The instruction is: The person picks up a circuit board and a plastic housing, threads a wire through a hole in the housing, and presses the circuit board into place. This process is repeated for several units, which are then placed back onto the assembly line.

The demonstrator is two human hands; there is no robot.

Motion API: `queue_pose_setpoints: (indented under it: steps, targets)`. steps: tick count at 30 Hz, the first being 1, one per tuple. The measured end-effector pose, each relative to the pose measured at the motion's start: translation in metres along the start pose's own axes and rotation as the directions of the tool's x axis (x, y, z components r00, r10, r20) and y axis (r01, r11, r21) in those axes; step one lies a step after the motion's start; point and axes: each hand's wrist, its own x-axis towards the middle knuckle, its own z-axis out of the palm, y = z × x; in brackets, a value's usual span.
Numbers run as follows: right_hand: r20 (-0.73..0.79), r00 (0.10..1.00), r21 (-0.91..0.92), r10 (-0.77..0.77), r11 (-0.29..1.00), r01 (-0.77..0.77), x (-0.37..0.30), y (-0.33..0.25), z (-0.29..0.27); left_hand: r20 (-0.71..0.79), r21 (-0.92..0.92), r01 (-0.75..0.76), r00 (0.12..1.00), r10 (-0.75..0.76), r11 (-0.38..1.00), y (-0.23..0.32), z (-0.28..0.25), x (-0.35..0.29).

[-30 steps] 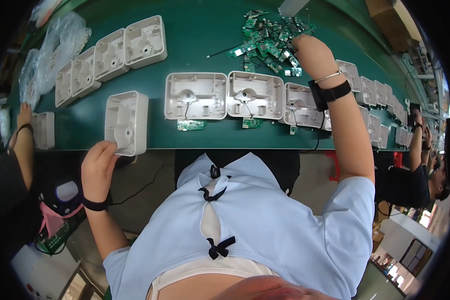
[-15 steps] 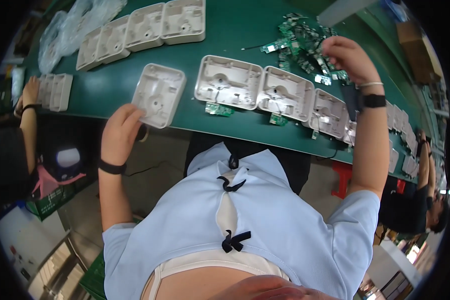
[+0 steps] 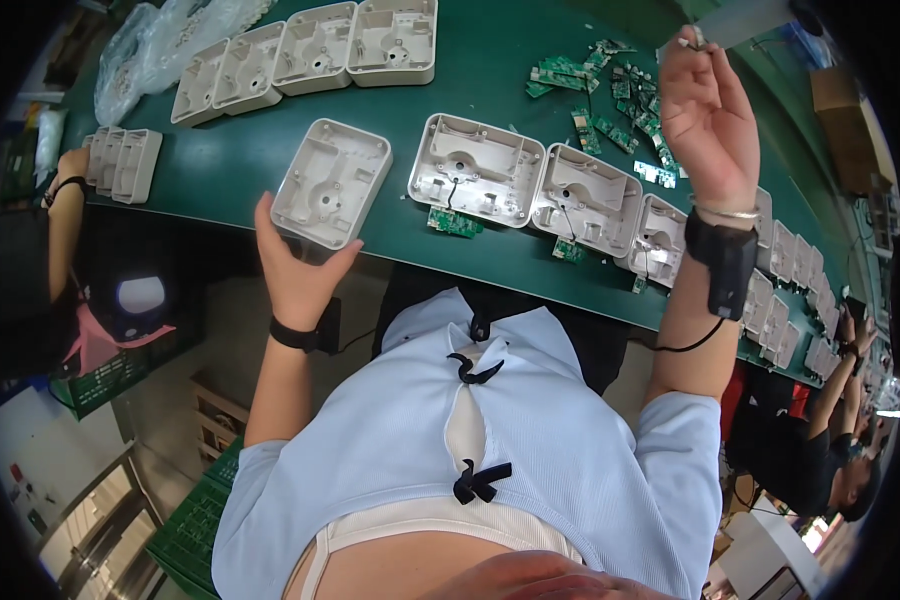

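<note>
A clear crumpled plastic bag [image 3: 160, 50] lies at the far left of the green worktop [image 3: 470, 110], and a brown cardboard box [image 3: 842, 110] sits at the far right. The left hand [image 3: 292, 268] grips the near edge of a grey plastic housing [image 3: 332, 182], fingers curled under it. The right hand [image 3: 705, 110], raised above the scattered green circuit boards [image 3: 610, 95], pinches a small part [image 3: 686, 40] at its fingertips.

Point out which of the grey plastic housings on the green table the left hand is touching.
The lone housing at the table's near edge, set askew, left of the wired row; the left hand grips its near edge.
</note>
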Motion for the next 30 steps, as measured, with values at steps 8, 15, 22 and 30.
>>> queue_pose_setpoints:
  steps: [8, 15, 22, 30]
  targets:
    - [0.133, 0.919, -0.75, -0.371, 0.569, 0.338, -0.028, 0.124, -0.008, -0.038, -0.281, -0.195, 0.981, 0.192, 0.94, 0.044, -0.006, 0.012]
    - [0.459, 0.856, -0.884, -0.237, -0.216, 0.414, -0.025, 0.193, -0.003, -0.035, -0.219, -0.414, 0.908, 0.417, 0.884, 0.081, 0.014, 0.021]
    - [0.5, 0.838, -0.817, -0.218, -0.441, 0.373, -0.024, 0.199, -0.008, -0.054, -0.09, -0.564, 0.826, 0.561, 0.821, 0.084, 0.02, 0.023]
    - [0.625, 0.754, -0.677, -0.202, -0.621, 0.395, -0.026, 0.215, -0.005, -0.036, -0.019, -0.601, 0.799, 0.6, 0.799, 0.084, 0.024, 0.013]
